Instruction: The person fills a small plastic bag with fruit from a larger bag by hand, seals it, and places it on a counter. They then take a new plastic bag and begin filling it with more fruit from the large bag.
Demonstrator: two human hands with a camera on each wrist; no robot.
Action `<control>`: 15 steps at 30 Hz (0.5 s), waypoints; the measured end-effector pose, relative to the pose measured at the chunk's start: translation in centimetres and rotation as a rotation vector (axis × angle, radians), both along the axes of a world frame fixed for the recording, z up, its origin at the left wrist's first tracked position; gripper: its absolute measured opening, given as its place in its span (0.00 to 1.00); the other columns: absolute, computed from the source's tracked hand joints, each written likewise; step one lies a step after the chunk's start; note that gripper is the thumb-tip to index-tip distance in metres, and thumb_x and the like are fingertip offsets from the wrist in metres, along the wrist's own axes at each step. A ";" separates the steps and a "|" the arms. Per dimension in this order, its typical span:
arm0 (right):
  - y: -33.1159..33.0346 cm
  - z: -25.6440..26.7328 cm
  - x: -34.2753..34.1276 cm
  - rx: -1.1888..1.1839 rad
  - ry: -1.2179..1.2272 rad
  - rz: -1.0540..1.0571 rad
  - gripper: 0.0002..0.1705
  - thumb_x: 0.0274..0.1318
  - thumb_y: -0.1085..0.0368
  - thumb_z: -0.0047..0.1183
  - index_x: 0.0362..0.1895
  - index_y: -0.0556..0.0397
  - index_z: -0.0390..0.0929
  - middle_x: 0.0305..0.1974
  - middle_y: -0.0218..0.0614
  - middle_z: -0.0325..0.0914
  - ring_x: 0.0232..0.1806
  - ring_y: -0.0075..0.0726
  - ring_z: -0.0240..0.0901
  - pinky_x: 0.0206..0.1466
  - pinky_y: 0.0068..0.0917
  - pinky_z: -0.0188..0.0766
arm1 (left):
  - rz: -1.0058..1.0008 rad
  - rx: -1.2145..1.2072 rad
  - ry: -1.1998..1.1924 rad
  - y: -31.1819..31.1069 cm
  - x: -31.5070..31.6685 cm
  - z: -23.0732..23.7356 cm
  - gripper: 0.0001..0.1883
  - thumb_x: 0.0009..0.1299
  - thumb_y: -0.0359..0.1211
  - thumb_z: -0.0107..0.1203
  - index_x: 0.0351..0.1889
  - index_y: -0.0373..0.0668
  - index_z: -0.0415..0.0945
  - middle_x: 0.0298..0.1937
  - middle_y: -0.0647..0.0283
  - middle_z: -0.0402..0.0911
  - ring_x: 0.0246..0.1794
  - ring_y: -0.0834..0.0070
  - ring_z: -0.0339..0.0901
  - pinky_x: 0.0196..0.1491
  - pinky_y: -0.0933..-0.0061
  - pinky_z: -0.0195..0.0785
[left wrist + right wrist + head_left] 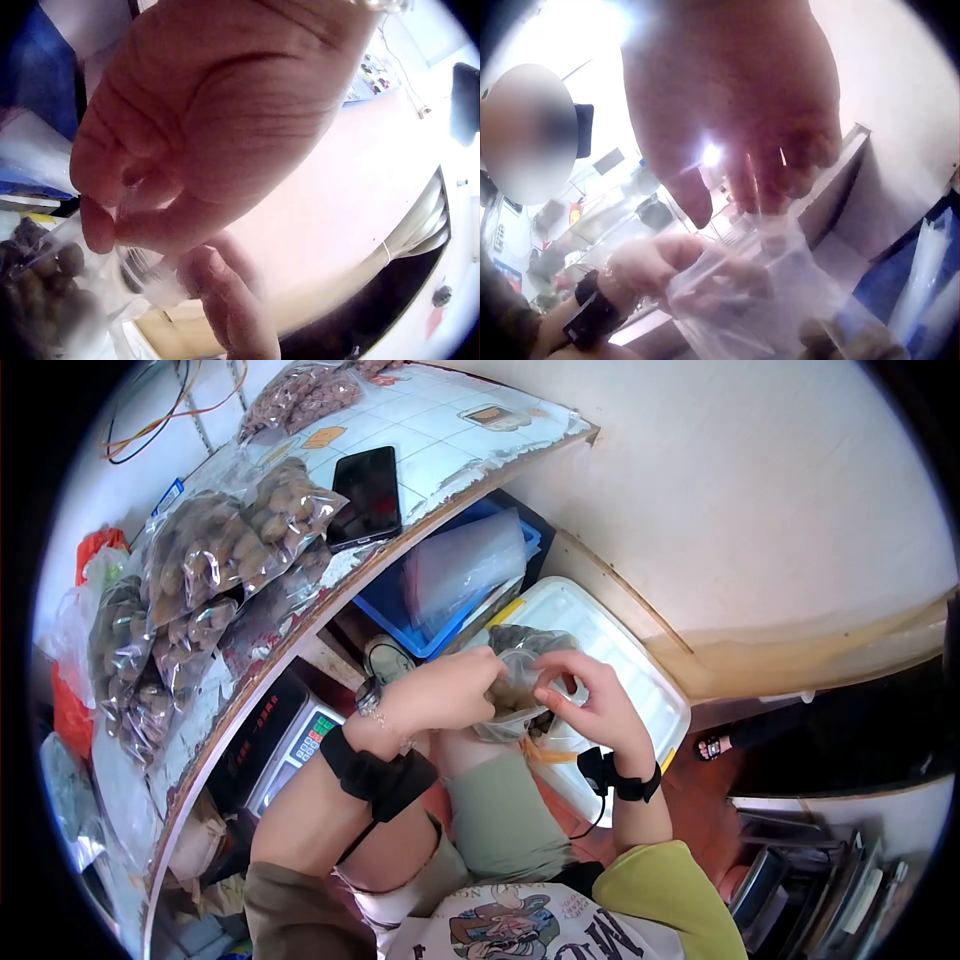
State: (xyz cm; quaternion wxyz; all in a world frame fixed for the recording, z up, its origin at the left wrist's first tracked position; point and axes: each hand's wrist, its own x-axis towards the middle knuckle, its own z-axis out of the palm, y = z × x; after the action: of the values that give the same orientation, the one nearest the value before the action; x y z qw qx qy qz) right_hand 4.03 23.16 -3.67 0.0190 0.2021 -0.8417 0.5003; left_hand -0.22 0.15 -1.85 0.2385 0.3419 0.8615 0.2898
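A clear plastic bag with round brown items in its lower part stands upright at the white lid, its mouth between both hands. My left hand pinches the bag's edge between thumb and curled fingers; in the left wrist view that hand fills the top. My right hand is at the opposite side of the mouth, fingers bent over the rim; in the right wrist view the hand is above the clear film. Whether its fingertips grip the film is hard to tell.
Filled bags of brown items and a black phone lie on the tiled counter at the left. Below are a blue bin with flat plastic bags and a scale. A white lidded box stands beneath the hands.
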 end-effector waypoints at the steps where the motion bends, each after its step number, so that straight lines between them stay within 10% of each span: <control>1: 0.0 -0.2 0.1 0.044 0.002 0.050 0.12 0.49 0.68 0.60 0.41 0.53 0.78 0.36 0.32 0.75 0.35 0.28 0.73 0.38 0.22 0.67 | 0.007 -0.013 -0.008 -0.2 0.0 0.1 0.25 0.57 0.26 0.52 0.56 0.34 0.69 0.52 0.50 0.71 0.57 0.55 0.69 0.57 0.64 0.64; 5: -0.1 0.1 1.5 0.122 -0.009 0.090 0.13 0.49 0.67 0.61 0.41 0.54 0.78 0.36 0.34 0.75 0.30 0.31 0.72 0.33 0.28 0.69 | 0.040 0.036 0.125 -1.0 0.1 -0.2 0.21 0.58 0.26 0.52 0.51 0.34 0.74 0.45 0.51 0.77 0.49 0.58 0.76 0.52 0.65 0.68; 8: -1.0 -0.8 1.5 0.196 0.011 0.106 0.08 0.50 0.72 0.58 0.37 0.55 0.78 0.33 0.37 0.74 0.30 0.35 0.74 0.32 0.28 0.70 | 0.252 0.103 -0.002 -0.4 -0.1 0.1 0.09 0.57 0.24 0.50 0.32 0.33 0.81 0.24 0.52 0.82 0.20 0.68 0.81 0.32 0.68 0.74; 15: -4.3 3.6 4.5 0.327 0.485 -0.092 0.07 0.47 0.78 0.55 0.32 0.58 0.74 0.31 0.43 0.73 0.32 0.50 0.73 0.34 0.35 0.71 | 0.340 0.402 -0.109 -2.8 -0.5 4.5 0.11 0.56 0.22 0.49 0.32 0.33 0.83 0.25 0.54 0.82 0.18 0.72 0.79 0.27 0.73 0.72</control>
State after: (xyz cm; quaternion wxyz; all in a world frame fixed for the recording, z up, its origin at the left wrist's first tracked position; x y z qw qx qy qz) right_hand 8.53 18.85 -0.11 0.2095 0.2780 -0.8902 0.2940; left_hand -0.69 -2.70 2.69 0.1598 0.2166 0.8177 0.5089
